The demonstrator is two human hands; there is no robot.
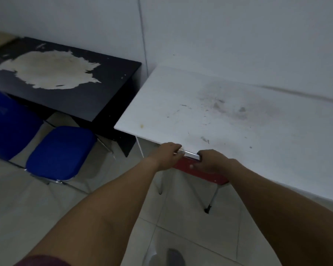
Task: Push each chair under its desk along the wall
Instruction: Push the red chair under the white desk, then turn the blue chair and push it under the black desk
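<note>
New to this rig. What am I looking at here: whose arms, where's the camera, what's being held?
One picture, from a camera worn on a person's head, looking forward and down. No robot: the two bare arms are the wearer's. The left hand and right hand both grip the chrome bar on the back of a red chair, which sits mostly under the white desk by the wall. The desk top holds nothing, only smudges. To the left is a black desk with worn paint; a blue chair stands pulled out in front of it.
</note>
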